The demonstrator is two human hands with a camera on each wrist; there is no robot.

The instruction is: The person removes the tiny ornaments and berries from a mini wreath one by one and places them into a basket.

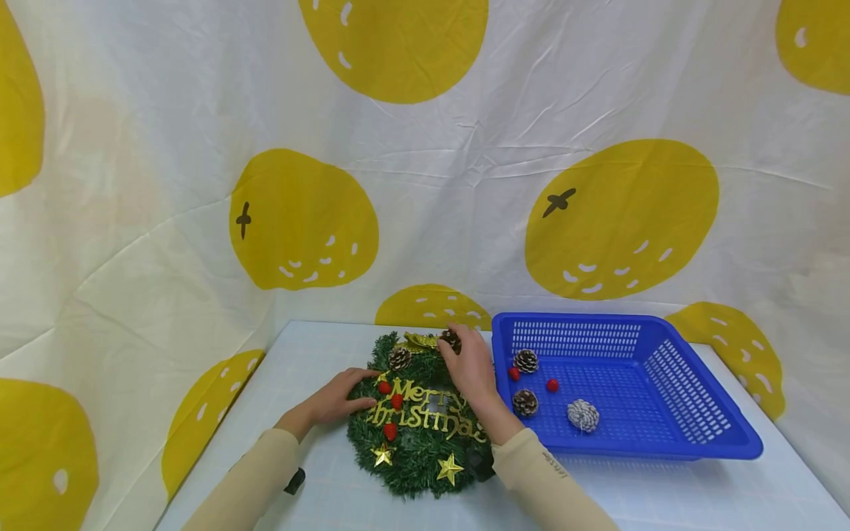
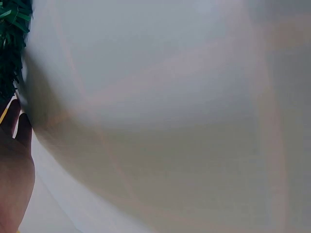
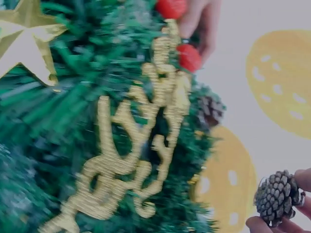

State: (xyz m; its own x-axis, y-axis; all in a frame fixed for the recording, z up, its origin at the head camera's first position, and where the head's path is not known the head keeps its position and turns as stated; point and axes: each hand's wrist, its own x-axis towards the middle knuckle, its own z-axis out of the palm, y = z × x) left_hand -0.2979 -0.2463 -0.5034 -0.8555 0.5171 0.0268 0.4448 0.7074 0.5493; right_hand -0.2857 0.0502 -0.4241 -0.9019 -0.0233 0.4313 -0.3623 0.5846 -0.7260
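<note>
Gold lettering (image 1: 426, 419): is reading "Merry Christmas" across the middle of the wreath, the front of its second word partly covered by foliage.
Sleeve print: is showing as small dark characters on my right sleeve (image 1: 551, 483), too small to be read.
Right hand (image 1: 474, 372): is bending over the wreath's one o'clock edge, its forearm slanting in from five o'clock; my thumb and fingers are narrowing round a brown pine cone (image 3: 278, 198), pinching it.
Left hand (image 1: 335, 400): is resting against the wreath between nine and ten o'clock, palm down, forearm slanting in from seven; I am keeping its fingers fairly straight, thumb and forefinger wide apart.
Wreath (image 1: 413, 473): is lying flat on the pale tabletop (image 1: 325, 461) before me, carrying a gold bow (image 1: 420, 342) at twelve o'clock, a cone at eleven, red berries (image 1: 390, 431) towards nine, and gold stars (image 1: 449, 469) at five and eight.
Blue basket (image 1: 631, 447): is standing at the wreath's three o'clock, holding two brown cones, one whitish cone (image 1: 583, 416) and two red berries.
Black object (image 1: 295, 481): is lying at eight o'clock from the wreath.
Backdrop (image 1: 438, 221): is hanging behind, printed with yellow fruit.
</note>
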